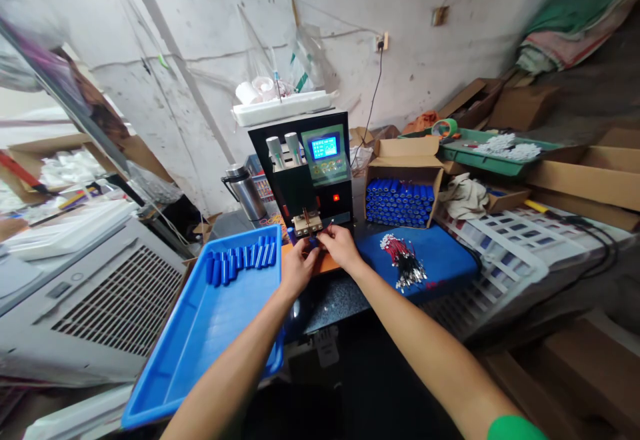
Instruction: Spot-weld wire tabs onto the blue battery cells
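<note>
My left hand [299, 268] is closed on a blue cylindrical battery cell [313, 242], mostly hidden by the fingers, at the copper electrodes [307, 217] of a black spot welder [325, 190]. Right beside it, my right hand [341, 247] pinches a thin wire [329, 225] whose end is hidden at the cell. Another blue cell [291, 235] stands by the welder's base. An orange pad [325, 265] lies under the hands. To the right, a bundle of red and black wires [403, 257] with white connectors rests on a blue mat [450, 253].
At left, a blue tray [200, 353] holds a row of blue cells [243, 260]. A cardboard box [405, 153] packed with cells stands right of the welder. Behind the tray is a steel flask [245, 190]. A green tray [465, 140] sits at the back right.
</note>
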Tool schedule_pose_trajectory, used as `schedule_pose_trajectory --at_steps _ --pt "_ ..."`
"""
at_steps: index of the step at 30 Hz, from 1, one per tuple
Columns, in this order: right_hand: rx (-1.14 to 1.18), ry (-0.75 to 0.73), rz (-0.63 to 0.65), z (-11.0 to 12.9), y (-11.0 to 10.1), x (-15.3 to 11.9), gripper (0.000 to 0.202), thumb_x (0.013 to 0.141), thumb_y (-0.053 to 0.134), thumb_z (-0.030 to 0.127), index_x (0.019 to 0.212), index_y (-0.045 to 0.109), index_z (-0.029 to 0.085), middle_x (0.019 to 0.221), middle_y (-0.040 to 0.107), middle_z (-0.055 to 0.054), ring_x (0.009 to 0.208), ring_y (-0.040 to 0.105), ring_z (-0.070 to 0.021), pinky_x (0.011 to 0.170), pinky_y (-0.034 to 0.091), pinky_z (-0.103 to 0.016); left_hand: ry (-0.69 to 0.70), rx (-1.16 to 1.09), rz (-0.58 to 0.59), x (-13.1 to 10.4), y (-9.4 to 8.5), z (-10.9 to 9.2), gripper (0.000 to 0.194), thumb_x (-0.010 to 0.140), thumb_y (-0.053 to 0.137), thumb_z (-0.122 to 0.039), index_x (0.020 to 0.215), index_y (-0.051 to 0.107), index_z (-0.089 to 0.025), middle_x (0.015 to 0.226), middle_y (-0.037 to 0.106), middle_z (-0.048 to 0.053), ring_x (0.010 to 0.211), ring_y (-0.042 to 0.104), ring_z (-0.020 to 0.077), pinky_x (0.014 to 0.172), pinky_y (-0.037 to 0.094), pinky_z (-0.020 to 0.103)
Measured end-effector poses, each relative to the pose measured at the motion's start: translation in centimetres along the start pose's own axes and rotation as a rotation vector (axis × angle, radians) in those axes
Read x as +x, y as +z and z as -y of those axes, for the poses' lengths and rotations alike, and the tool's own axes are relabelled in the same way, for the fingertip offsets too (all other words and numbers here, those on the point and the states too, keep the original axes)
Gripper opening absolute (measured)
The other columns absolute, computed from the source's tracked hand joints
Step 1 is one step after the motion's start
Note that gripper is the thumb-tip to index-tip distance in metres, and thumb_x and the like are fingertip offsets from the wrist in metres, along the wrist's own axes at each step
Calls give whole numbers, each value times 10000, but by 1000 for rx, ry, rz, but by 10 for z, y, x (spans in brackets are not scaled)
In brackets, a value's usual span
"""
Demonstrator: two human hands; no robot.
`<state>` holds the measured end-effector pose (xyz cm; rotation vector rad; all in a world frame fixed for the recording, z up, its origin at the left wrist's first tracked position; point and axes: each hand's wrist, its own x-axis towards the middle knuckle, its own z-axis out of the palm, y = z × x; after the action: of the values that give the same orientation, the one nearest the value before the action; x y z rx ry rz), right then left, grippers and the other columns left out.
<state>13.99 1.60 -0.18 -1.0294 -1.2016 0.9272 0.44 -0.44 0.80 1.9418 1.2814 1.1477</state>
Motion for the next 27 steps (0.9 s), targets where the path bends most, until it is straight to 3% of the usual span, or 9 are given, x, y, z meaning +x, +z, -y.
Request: schedule_pose_trajectory --at_steps 11,27 --pt "-95 -38 1 1 1 0 191 765 590 367 681 637 201 666 658 -4 629 582 -163 558 424 -231 1 -19 4 1 0 3 282 839 564 -316 1059 645 -159 976 726 62 886 672 209 821 520 329" --pt "-26 -10 31 7 0 0 188 755 598 348 648 613 195 628 636 0 605 564 -157 552 417 -233 4 -27 14 2 1 2 286 832 558 -299 1070 633 -158 958 721 59 846 666 199 785 522 322"
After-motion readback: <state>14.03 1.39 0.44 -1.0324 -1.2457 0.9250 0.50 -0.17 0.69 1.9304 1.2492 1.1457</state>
